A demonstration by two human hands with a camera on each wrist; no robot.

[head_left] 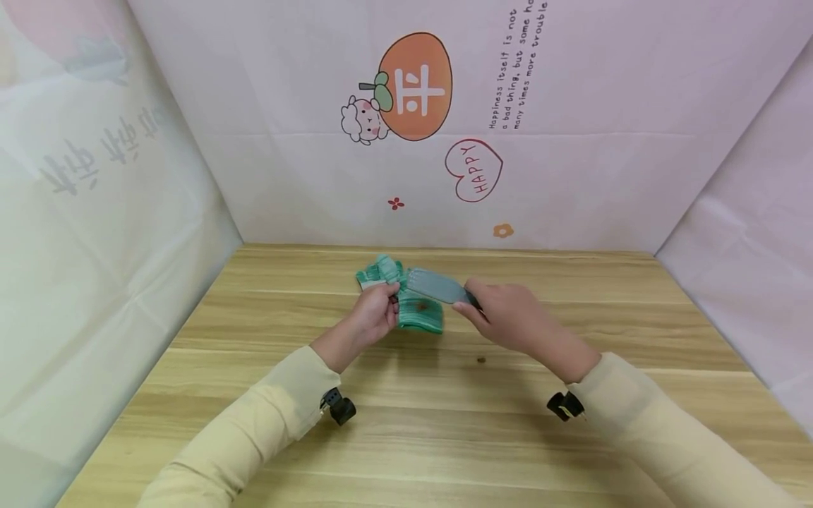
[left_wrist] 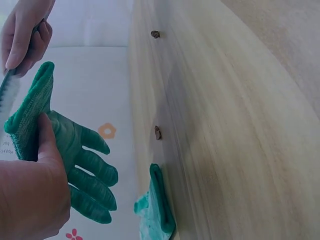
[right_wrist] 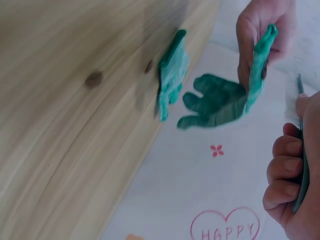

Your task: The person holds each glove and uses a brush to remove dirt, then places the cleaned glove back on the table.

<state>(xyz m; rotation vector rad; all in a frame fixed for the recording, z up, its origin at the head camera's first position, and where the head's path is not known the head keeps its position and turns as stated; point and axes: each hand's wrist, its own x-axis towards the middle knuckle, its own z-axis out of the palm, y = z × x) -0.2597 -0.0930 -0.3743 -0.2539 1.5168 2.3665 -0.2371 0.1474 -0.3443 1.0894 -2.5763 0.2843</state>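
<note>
My left hand (head_left: 375, 315) grips a green knitted work glove (head_left: 424, 323) by its cuff, thumb on the near side. A brown stain (head_left: 422, 306) marks the cuff. In the left wrist view the glove's coated fingers hang spread out above the table. My right hand (head_left: 511, 315) holds a grey-green brush (head_left: 438, 286) by its handle, fingers curled round it. The brush's flat back faces up, and pale bristles (left_wrist: 9, 97) show beside the cuff in the left wrist view. A second green glove (right_wrist: 174, 70) lies on the table, beyond the held one.
The wooden table (head_left: 444, 437) has dark knots (right_wrist: 93, 79) in its grain. White printed sheets (head_left: 286, 176) stand as walls at the back and both sides. A small dark wrist camera (head_left: 339, 408) hangs below each sleeve.
</note>
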